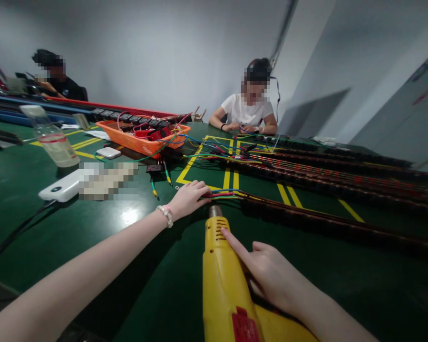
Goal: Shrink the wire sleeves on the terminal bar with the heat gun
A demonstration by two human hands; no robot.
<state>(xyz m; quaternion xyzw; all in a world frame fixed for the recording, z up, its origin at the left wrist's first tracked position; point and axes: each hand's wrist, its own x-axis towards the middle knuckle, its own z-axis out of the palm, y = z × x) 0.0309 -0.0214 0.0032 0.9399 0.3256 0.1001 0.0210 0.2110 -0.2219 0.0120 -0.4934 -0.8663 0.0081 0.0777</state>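
Observation:
My right hand [271, 270] grips a yellow heat gun [221, 275], its index finger stretched along the vented front of the body. The metal nozzle [216, 211] points away from me, just short of a bundle of coloured wires [226, 194]. My left hand [189, 199], with a beaded bracelet at the wrist, is closed over the left end of these wires; the held ends are hidden under its fingers. From the bundle, a long dark strip [306, 218] runs off to the right across the green table [157, 275].
An orange basket [128, 137] holds red parts and wires. Left of it stand a bottle [53, 137] and a white power bank [62, 187]. More wired strips [324, 173] lie beyond. One person [251, 109] sits across the table, another [62, 80] at far left.

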